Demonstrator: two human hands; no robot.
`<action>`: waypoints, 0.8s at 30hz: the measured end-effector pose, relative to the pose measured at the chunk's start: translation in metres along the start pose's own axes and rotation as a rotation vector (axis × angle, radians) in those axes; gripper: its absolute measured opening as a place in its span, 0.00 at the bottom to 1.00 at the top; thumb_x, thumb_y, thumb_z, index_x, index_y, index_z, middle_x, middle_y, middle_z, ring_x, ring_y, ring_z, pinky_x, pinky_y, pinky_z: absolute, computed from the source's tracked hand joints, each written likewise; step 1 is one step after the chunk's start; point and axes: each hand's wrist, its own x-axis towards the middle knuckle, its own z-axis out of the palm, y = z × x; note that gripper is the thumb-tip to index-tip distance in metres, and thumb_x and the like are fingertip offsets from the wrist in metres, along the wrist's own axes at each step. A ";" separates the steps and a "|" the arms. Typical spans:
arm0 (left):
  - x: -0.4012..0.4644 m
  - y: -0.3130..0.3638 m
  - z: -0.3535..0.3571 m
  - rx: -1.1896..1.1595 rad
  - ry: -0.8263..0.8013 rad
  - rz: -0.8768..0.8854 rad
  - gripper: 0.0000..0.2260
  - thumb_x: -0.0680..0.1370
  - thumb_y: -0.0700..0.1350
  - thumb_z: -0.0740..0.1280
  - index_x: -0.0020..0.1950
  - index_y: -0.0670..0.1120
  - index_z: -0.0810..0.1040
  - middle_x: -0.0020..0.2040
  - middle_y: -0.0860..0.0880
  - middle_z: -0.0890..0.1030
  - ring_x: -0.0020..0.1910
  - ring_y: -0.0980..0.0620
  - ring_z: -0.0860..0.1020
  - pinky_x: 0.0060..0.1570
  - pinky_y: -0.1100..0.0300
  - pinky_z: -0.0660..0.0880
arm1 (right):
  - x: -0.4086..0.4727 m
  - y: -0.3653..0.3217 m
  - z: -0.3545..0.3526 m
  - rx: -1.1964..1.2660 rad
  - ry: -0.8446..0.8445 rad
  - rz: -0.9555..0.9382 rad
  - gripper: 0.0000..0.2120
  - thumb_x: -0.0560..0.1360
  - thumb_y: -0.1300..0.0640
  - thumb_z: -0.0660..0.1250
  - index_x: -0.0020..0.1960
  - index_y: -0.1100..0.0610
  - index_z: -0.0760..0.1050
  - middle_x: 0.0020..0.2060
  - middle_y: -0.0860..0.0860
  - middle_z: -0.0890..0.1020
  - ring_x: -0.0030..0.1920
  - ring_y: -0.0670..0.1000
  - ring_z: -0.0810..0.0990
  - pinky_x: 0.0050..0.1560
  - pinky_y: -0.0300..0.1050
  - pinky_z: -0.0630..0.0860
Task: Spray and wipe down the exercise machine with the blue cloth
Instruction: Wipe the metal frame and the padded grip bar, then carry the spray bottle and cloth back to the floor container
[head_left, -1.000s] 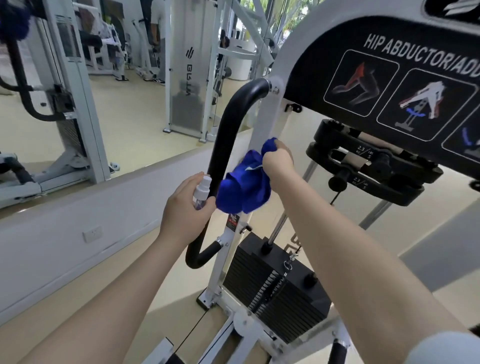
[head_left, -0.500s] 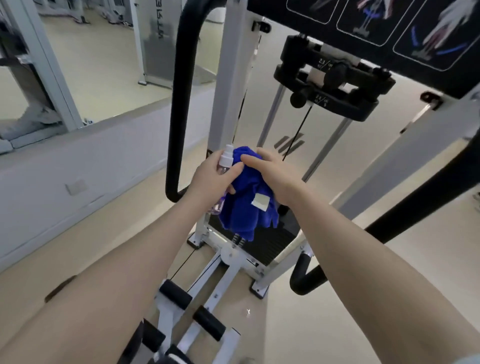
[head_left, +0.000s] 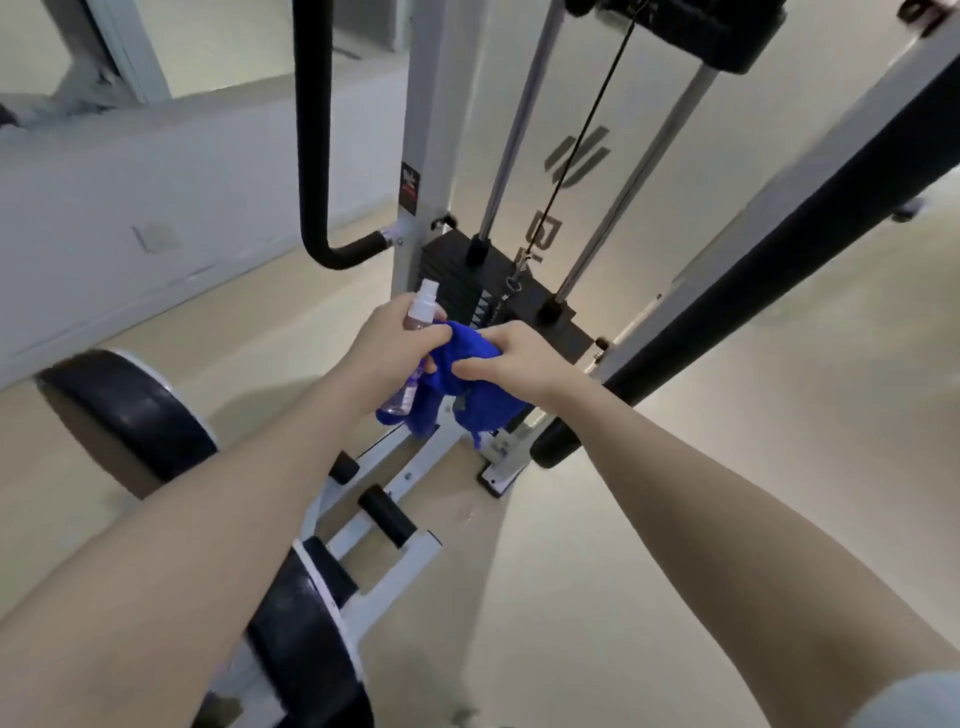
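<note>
My left hand (head_left: 392, 345) grips a small clear spray bottle (head_left: 415, 325) with a white nozzle pointing up and a purplish base showing below the fist. Its fingertips also touch the blue cloth (head_left: 470, 387). My right hand (head_left: 511, 361) holds that cloth, which hangs bunched beneath both hands. Both hands meet in mid-air in front of the white-framed exercise machine (head_left: 426, 156). Behind them sits the black weight stack (head_left: 498, 296) with chrome guide rods and a cable.
A black padded handle bar (head_left: 314, 156) curves down left of the white post. A thick black padded arm (head_left: 753, 291) slants across the right. Black pads (head_left: 135, 410) and foot rollers (head_left: 387, 514) lie below my left arm. A low white wall runs along the left.
My view has tilted down from the instruction panel to the weight stack and floor. My right hand left the black handle bar, and both hands came together lower with cloth and bottle.
</note>
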 end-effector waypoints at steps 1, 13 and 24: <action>-0.010 -0.008 0.016 -0.019 0.033 -0.031 0.06 0.74 0.41 0.65 0.50 0.48 0.75 0.41 0.46 0.78 0.34 0.51 0.76 0.38 0.55 0.75 | -0.008 0.012 0.007 -0.020 -0.032 0.001 0.10 0.74 0.55 0.67 0.42 0.63 0.77 0.38 0.59 0.81 0.36 0.52 0.77 0.41 0.46 0.73; -0.150 -0.106 0.129 -0.475 0.088 -0.333 0.11 0.80 0.45 0.54 0.54 0.46 0.74 0.38 0.49 0.76 0.36 0.51 0.74 0.38 0.58 0.71 | -0.095 0.181 0.046 0.027 -0.375 0.178 0.11 0.75 0.51 0.66 0.54 0.55 0.71 0.52 0.56 0.79 0.54 0.58 0.78 0.58 0.54 0.74; -0.277 -0.151 0.096 -0.210 0.112 -0.418 0.08 0.80 0.42 0.59 0.56 0.49 0.75 0.47 0.48 0.78 0.48 0.47 0.77 0.51 0.50 0.72 | -0.136 0.167 0.127 -0.103 -0.665 0.048 0.10 0.76 0.55 0.64 0.57 0.56 0.75 0.50 0.56 0.82 0.52 0.59 0.79 0.58 0.55 0.75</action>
